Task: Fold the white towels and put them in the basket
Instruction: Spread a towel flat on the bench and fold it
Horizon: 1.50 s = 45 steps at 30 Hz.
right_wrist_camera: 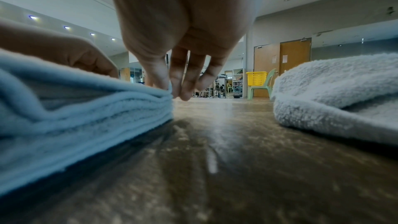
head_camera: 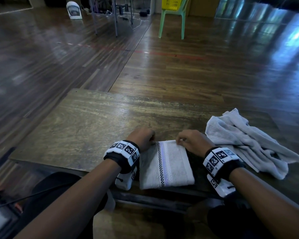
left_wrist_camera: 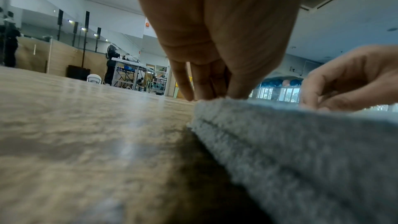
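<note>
A white towel (head_camera: 166,165) with a checkered band lies folded into a small rectangle near the front edge of the wooden table (head_camera: 86,128). My left hand (head_camera: 143,138) pinches its far left corner, seen close in the left wrist view at the towel (left_wrist_camera: 280,142) edge under my fingertips (left_wrist_camera: 234,94). My right hand (head_camera: 192,140) pinches the far right corner; the folded layers (right_wrist_camera: 75,108) show under its fingers (right_wrist_camera: 163,81). A second white towel (head_camera: 248,142) lies crumpled to the right, also the heap (right_wrist_camera: 336,94) in the right wrist view. The yellow basket (head_camera: 171,3) sits on a green chair (head_camera: 173,21) far across the floor.
Wooden floor surrounds the low table. A white fan-like device (head_camera: 74,10) and a metal stand (head_camera: 110,14) with cables stand at the far back. The basket (right_wrist_camera: 256,78) on its chair is straight ahead in the right wrist view. A dark cable (head_camera: 24,199) runs by my left leg.
</note>
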Each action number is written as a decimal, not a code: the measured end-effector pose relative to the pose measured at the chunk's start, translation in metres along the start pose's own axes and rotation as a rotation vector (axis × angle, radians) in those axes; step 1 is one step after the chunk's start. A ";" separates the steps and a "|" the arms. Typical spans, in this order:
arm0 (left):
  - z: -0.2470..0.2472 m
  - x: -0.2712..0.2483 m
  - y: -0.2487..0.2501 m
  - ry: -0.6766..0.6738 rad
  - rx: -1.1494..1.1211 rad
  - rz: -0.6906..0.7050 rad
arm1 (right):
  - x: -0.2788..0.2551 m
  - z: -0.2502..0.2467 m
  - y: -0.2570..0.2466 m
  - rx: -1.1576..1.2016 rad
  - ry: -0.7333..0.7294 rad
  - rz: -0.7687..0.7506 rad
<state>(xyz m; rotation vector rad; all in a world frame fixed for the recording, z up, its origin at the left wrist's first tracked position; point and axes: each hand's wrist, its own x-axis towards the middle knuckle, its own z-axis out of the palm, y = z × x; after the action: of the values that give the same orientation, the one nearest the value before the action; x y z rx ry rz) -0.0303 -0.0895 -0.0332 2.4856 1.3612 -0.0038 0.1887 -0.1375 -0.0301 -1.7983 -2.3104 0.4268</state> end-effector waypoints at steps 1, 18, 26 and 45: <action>0.001 -0.002 0.000 0.020 0.031 -0.010 | -0.001 0.001 -0.001 -0.041 0.024 -0.017; 0.063 -0.063 0.040 0.191 0.107 -0.071 | -0.034 0.036 -0.043 -0.394 -0.092 0.101; 0.075 -0.056 0.031 0.106 0.005 -0.089 | -0.036 0.049 -0.041 -0.163 -0.156 0.209; 0.024 -0.066 0.007 0.174 -0.186 -0.358 | -0.040 0.013 -0.011 0.034 0.131 0.430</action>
<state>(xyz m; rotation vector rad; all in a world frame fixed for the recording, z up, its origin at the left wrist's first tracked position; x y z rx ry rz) -0.0578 -0.1536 -0.0446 2.1027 1.7742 0.2540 0.1845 -0.1801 -0.0371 -2.2320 -1.8137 0.3897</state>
